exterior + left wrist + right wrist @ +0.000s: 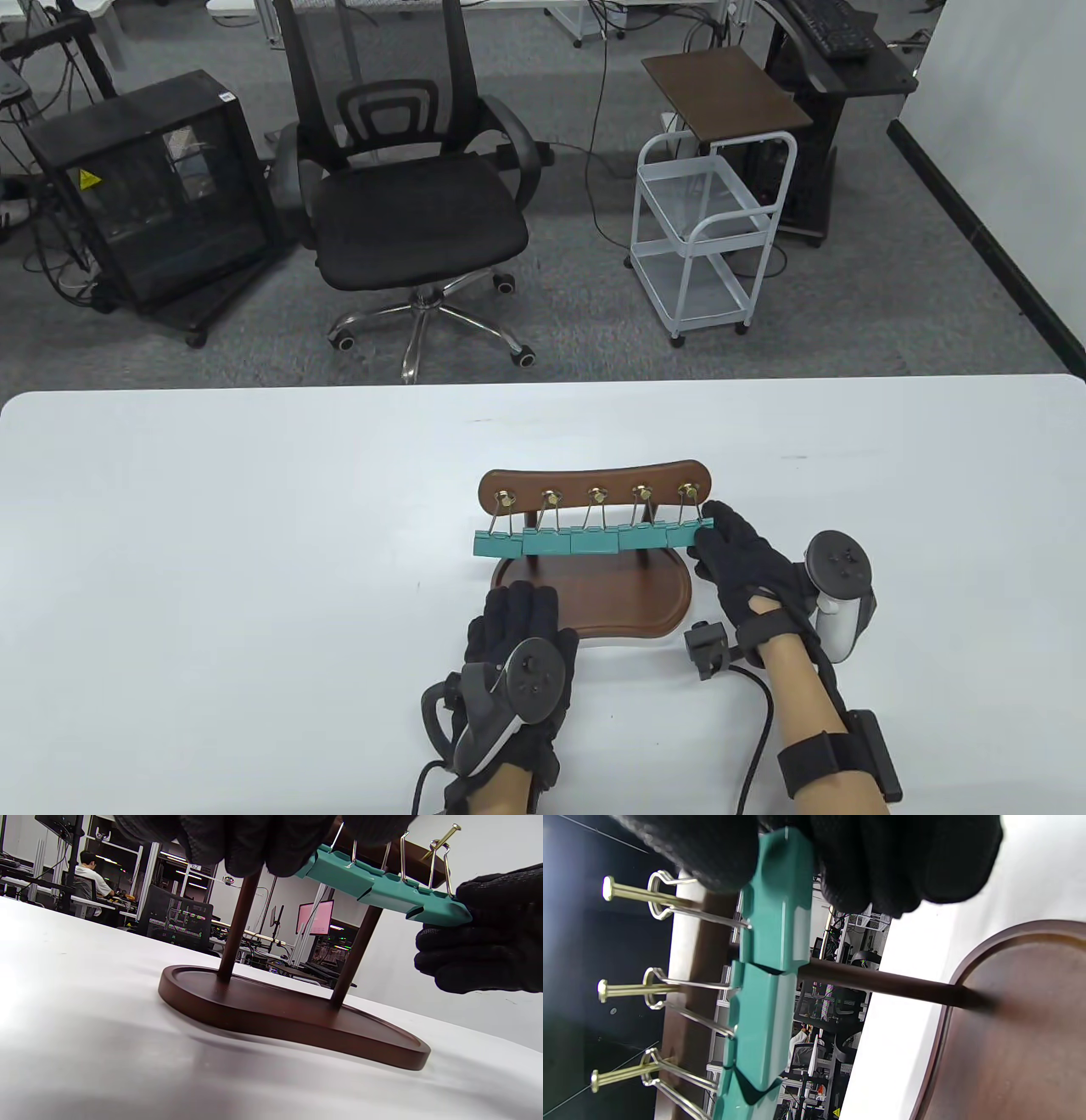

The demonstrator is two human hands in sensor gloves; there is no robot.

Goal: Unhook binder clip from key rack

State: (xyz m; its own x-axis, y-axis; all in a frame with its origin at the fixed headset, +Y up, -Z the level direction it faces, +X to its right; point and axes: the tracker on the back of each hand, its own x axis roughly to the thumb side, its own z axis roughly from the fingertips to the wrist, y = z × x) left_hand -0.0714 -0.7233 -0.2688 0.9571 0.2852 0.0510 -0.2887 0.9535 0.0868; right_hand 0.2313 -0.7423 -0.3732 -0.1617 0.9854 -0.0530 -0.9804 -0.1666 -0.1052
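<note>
Rack: a dark wooden key rack [594, 486] is stood upright on the white table [212, 543], its curved top bar carried on two posts above an oval base tray [619, 607].
Hooks: five brass hooks [596, 493] are set in a row along the top bar.
Clips: five teal binder clips [585, 541] are hung side by side, one from each hook by its wire handles, their bodies lined up in a row in front of the posts.
Task clip: the rightmost binder clip [689, 534] is seen on the rightmost hook, its wire loop around the brass pin in the right wrist view.
Right hand: the right hand [747, 569] is closed on the rightmost binder clip, the teal body pinched between gloved fingers [874, 861].
Left hand: the left hand [517, 645] is laid on the near left edge of the base tray; whether its fingers are curled or flat cannot be told.
Background: an office chair [407, 195] and a white cart [713, 229] are placed on the floor beyond the far table edge.
</note>
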